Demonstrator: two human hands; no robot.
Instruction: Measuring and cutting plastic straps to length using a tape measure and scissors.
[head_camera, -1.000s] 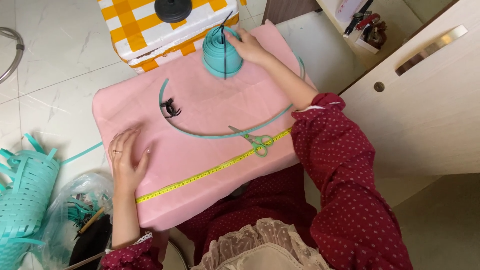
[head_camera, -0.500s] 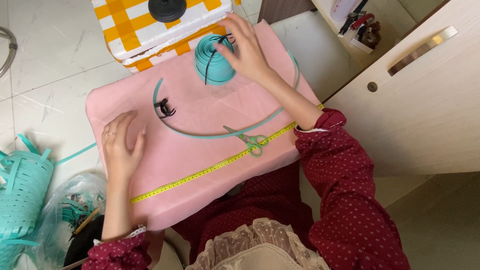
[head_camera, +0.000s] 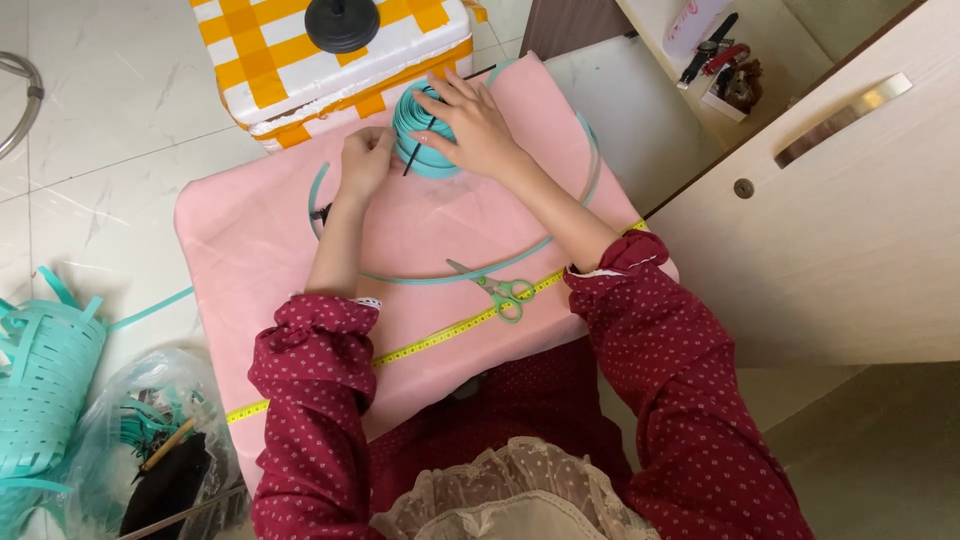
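A teal roll of plastic strip (head_camera: 418, 150) stands at the far edge of a pink-covered table (head_camera: 250, 240). My right hand (head_camera: 476, 120) rests on top of the roll and grips it. My left hand (head_camera: 366, 160) is beside the roll's left side with fingers curled, touching the roll or the strip; I cannot tell which. A loose length of teal strip (head_camera: 560, 235) curves from the roll across the pink cover. Green-handled scissors (head_camera: 500, 293) lie near the strip, and a yellow measuring tape (head_camera: 440, 338) runs diagonally across the table's near side.
A yellow-and-white checked box (head_camera: 300, 70) with a black lid (head_camera: 342, 22) stands behind the table. A half-woven teal basket (head_camera: 40, 380) and a clear bag of scraps (head_camera: 150, 450) lie on the floor at left. A wooden cabinet (head_camera: 830, 230) stands at right.
My left hand has lifted off the pink cover and moved up to the roll's left side. My right hand stays on the roll. The view has shifted slightly.
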